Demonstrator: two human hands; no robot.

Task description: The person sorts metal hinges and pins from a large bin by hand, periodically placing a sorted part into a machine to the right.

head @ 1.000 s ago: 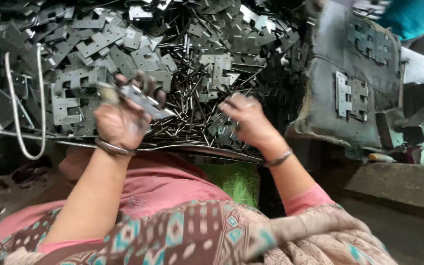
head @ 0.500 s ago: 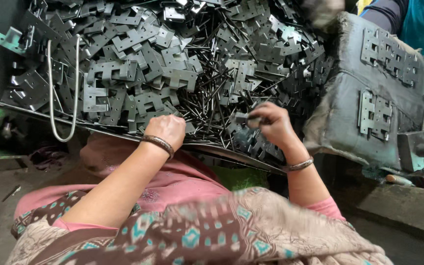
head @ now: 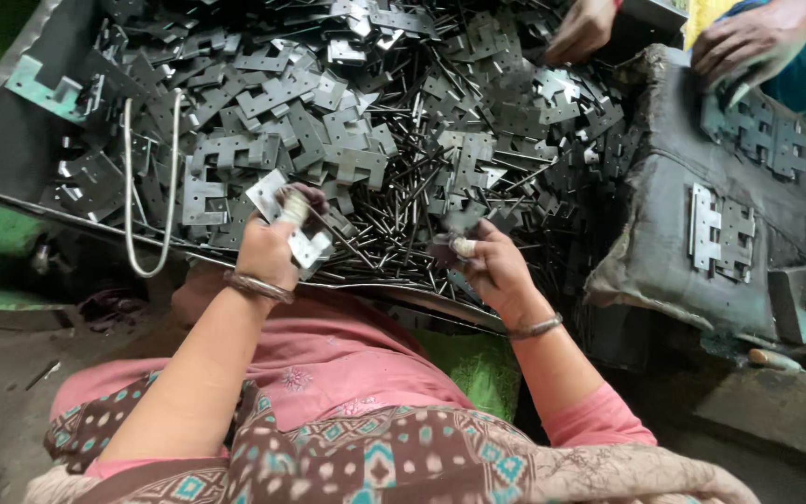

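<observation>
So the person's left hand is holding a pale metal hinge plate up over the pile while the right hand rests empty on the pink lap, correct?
Not quite. In the head view the left hand does hold a pale hinge plate, but the right hand is not on the lap: it reaches into the pile of metal plates and pins, fingertips among the pins.

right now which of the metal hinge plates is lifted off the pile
The light hinge plate gripped in the left hand; the other plates lie loose in the tray.
</observation>
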